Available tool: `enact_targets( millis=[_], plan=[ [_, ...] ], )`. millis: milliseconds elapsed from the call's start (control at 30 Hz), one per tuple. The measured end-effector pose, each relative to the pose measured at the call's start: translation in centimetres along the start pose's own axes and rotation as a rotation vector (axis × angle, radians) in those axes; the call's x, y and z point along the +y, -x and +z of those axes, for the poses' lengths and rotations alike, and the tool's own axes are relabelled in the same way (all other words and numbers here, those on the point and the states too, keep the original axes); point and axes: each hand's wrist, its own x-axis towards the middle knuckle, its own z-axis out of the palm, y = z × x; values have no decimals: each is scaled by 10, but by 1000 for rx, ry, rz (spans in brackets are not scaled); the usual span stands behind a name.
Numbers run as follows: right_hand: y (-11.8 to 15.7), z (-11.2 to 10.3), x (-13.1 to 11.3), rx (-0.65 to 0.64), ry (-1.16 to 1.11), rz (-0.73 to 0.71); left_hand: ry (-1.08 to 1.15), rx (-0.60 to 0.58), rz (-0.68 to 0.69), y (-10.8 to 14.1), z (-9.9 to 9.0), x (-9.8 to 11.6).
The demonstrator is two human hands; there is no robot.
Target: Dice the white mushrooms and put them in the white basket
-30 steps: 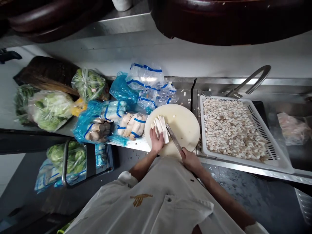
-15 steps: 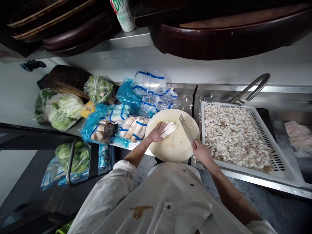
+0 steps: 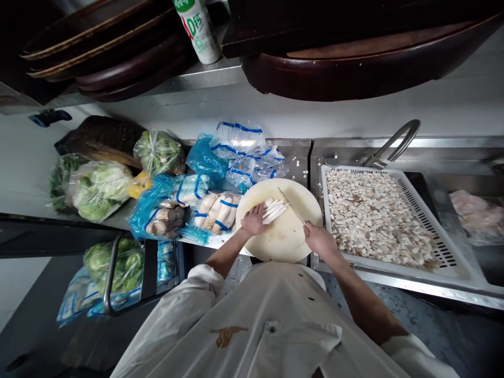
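Observation:
White mushroom strips [image 3: 275, 210] lie fanned on a round pale cutting board [image 3: 281, 244]. Over their left end rests my left hand [image 3: 254, 219], its fingers together and pressed on the strips. My right hand [image 3: 318, 239] is wrapped round the handle of a knife [image 3: 292, 204] at the board's right side. The blade stands nearly edge-on above the board, just right of the strips, pointing up and left. To the right, a white perforated tray [image 3: 459, 270] holds a thick layer of small chopped mushroom pieces [image 3: 378, 215].
Bagged mushrooms [image 3: 220, 211] and blue plastic bags [image 3: 207, 157] lie left of the board. Farther left are bagged greens [image 3: 103, 190]. A faucet [image 3: 397, 140] rises behind the tray. Dark round trays [image 3: 338, 76] and a white bottle [image 3: 200, 34] sit on the shelf above.
The knife has shifted left toward the strips, and its blade has turned from showing its flat side to nearly edge-on. The left hand stays on the strips. The whole view has shifted slightly.

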Motion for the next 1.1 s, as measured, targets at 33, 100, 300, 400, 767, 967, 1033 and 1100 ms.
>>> enact_targets(
  millis=[33, 100, 300, 400, 767, 967, 1033, 1100],
  plan=[
    [0, -1, 0, -8, 4, -6, 7, 11, -11, -1, 1, 0],
    [0, -4, -1, -23, 1, -6, 0, 34, -39, -2, 7, 7],
    [-10, -22, -21, 2, -1, -42, 7, 77, 29, -1, 17, 20],
    [-25, -27, -36, -60, -2, -42, 9, 64, 39, 1, 14, 15],
    [-41, -25, -61, -91, -6, -10, 111, 100, 24, 12, 17, 9],
    [-39, -26, -71, -56, 8, -30, 156, 103, 49, 17, 17, -3],
    [-40, -23, -76, -91, 4, -7, 170, 111, 48, 19, 18, -4],
    [-42, -21, -81, -110, 10, 2, 180, 107, 46, 19, 18, -6]
  ],
)
